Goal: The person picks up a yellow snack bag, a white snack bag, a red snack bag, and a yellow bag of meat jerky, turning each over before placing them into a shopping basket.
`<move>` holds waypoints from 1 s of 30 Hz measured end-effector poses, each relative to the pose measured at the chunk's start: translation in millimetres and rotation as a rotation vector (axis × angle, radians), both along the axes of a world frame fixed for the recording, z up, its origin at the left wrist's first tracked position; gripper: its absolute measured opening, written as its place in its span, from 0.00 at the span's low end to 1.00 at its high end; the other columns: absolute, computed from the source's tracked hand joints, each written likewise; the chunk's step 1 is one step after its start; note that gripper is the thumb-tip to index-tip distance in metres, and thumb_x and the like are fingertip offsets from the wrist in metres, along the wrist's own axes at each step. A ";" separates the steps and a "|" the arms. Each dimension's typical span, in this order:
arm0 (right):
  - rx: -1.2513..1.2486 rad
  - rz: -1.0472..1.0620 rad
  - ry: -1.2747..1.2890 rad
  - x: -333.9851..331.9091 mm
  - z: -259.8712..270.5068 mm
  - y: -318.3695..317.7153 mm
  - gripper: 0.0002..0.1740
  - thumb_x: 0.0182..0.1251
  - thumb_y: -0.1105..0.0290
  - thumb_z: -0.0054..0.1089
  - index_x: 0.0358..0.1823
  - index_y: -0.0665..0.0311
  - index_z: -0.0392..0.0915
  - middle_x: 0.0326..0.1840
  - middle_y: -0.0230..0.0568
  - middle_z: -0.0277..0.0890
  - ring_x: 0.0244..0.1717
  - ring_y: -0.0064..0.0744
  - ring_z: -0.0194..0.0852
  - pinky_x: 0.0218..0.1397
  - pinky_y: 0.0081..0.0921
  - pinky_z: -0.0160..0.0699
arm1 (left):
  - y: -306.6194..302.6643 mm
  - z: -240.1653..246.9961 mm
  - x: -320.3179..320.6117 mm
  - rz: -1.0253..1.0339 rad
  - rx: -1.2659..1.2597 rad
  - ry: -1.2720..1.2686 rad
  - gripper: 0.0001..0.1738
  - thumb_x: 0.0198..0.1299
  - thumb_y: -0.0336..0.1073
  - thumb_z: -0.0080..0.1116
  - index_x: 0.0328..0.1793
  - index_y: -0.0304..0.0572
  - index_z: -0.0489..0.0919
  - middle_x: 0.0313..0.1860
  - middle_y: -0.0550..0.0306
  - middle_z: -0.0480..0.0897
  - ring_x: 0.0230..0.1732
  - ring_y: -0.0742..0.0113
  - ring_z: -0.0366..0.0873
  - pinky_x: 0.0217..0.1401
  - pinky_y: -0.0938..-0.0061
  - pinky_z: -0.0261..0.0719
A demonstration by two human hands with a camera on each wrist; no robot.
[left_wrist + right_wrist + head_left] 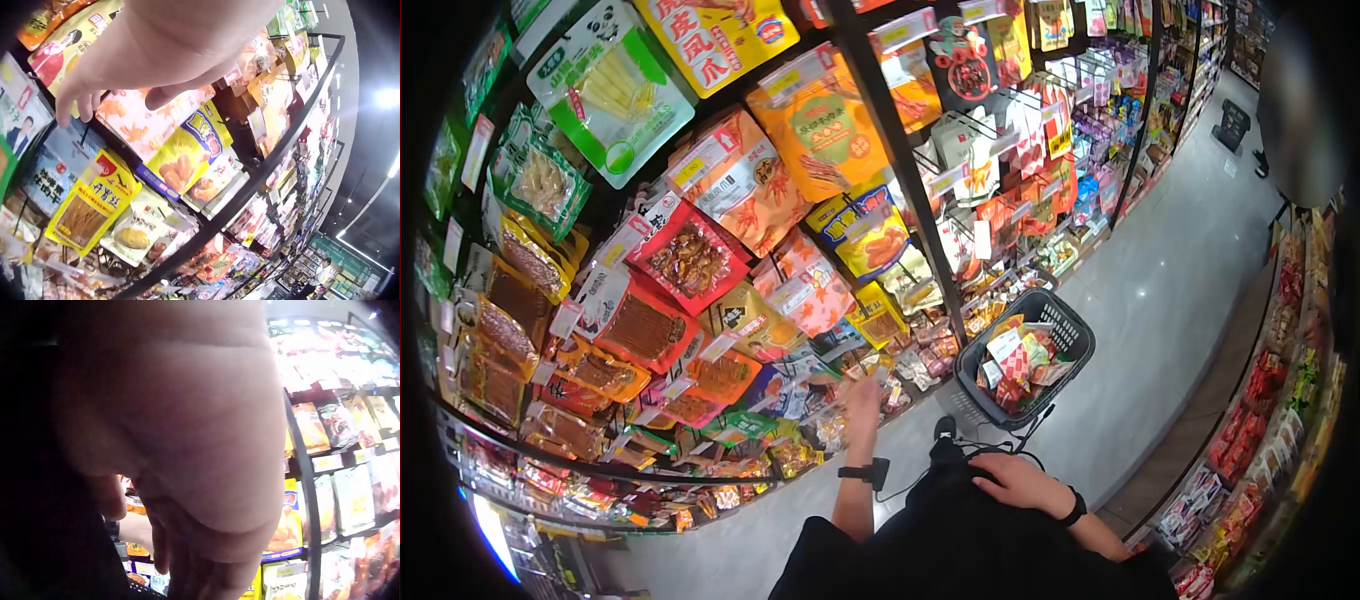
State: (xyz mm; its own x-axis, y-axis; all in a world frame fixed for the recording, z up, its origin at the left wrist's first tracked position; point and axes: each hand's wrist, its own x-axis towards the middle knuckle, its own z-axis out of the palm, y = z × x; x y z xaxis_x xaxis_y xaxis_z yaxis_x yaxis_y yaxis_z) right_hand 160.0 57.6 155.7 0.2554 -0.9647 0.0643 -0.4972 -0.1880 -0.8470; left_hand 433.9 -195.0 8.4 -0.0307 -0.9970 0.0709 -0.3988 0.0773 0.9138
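In the head view my left hand (pixel 862 405) reaches toward the lower rows of hanging snack bags, blurred, near a blue bag (pixel 795 385). The left wrist view has this hand (pixel 156 56) in front of a pink bag (pixel 134 125), fingers bent slightly downward and no bag seen in them; contact cannot be told. A yellow and blue bag (pixel 187 153) and a small yellow bag (pixel 94 203) hang beside it. My right hand (pixel 1025 483) rests on the dark clothing at my lap, fingers relaxed; the right wrist view shows this hand (pixel 187 444) close up, holding nothing visible.
A dark shopping basket (pixel 1080 335) with several packets inside stands on the floor beside the shelf's foot. Cables (pixel 1020 440) lie near my shoe. A black shelf post (pixel 910 170) divides the racks. Another snack shelf (pixel 1250 430) lines the aisle's right side.
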 end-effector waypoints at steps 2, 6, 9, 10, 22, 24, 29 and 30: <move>0.040 -0.005 -0.104 -19.6 -1.1 23.3 0.21 0.72 0.60 0.54 0.58 0.67 0.74 0.54 0.54 0.78 0.55 0.53 0.77 0.61 0.39 0.75 | 43.1 -2.9 -17.8 -0.219 0.271 -0.100 0.22 0.66 0.47 0.55 0.55 0.37 0.79 0.44 0.47 0.85 0.47 0.57 0.83 0.53 0.66 0.78; 0.148 -0.062 -0.155 -63.9 14.9 41.0 0.20 0.71 0.60 0.55 0.57 0.66 0.75 0.51 0.54 0.79 0.52 0.53 0.77 0.57 0.39 0.76 | 109.6 15.6 -54.5 -0.582 0.415 -0.799 0.32 0.64 0.59 0.51 0.64 0.42 0.75 0.52 0.42 0.83 0.56 0.45 0.80 0.59 0.57 0.76; 0.132 -0.250 0.049 -108.8 6.0 49.1 0.19 0.70 0.60 0.56 0.56 0.65 0.77 0.49 0.54 0.80 0.51 0.53 0.78 0.57 0.40 0.76 | 131.2 -15.5 -70.2 -0.695 0.444 -0.924 0.33 0.65 0.59 0.50 0.64 0.42 0.75 0.52 0.41 0.83 0.55 0.44 0.80 0.59 0.55 0.77; 0.125 -0.316 0.109 -126.0 -1.7 51.6 0.19 0.70 0.61 0.56 0.55 0.66 0.77 0.49 0.54 0.80 0.51 0.54 0.78 0.57 0.40 0.76 | 130.9 -23.7 -77.3 -0.718 0.435 -0.907 0.32 0.65 0.59 0.50 0.64 0.42 0.75 0.51 0.42 0.84 0.54 0.44 0.80 0.58 0.55 0.77; 0.670 -0.927 0.187 -182.8 -114.5 168.5 0.28 0.69 0.59 0.53 0.64 0.70 0.68 0.58 0.60 0.75 0.59 0.57 0.74 0.61 0.42 0.73 | 99.7 -193.5 -231.8 -1.323 0.515 -0.324 0.24 0.65 0.50 0.54 0.60 0.43 0.76 0.48 0.44 0.85 0.51 0.48 0.83 0.54 0.59 0.79; 0.648 -0.859 -0.064 -173.8 -177.3 192.7 0.28 0.69 0.60 0.52 0.65 0.70 0.67 0.59 0.60 0.74 0.61 0.56 0.72 0.64 0.40 0.71 | 100.2 -205.4 -229.0 -1.569 0.316 -0.274 0.24 0.67 0.51 0.54 0.60 0.43 0.77 0.48 0.44 0.85 0.51 0.47 0.82 0.54 0.59 0.79; 0.712 -0.858 -0.194 -232.1 -142.4 151.3 0.28 0.70 0.60 0.51 0.67 0.67 0.67 0.64 0.59 0.71 0.65 0.55 0.70 0.68 0.40 0.69 | 104.4 -212.2 -251.5 -1.280 0.648 -0.708 0.22 0.64 0.50 0.52 0.56 0.45 0.80 0.49 0.46 0.85 0.53 0.45 0.81 0.56 0.57 0.78; 0.708 -0.785 -0.135 -245.0 -157.1 151.0 0.28 0.70 0.60 0.52 0.67 0.67 0.67 0.65 0.59 0.70 0.65 0.55 0.69 0.68 0.40 0.69 | 110.0 -208.4 -256.4 -1.197 0.685 -0.759 0.21 0.64 0.50 0.51 0.54 0.45 0.81 0.49 0.45 0.85 0.53 0.45 0.81 0.56 0.57 0.78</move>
State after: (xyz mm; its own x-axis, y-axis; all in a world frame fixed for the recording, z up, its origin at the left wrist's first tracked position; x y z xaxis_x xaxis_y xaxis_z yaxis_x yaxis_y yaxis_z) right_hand -85.0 208.6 -1.4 -0.4214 -0.6850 -0.5943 -0.1587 0.7009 -0.6954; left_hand 177.5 -85.0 -200.0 -0.6118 -0.2043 -0.7642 -0.7759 0.3431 0.5294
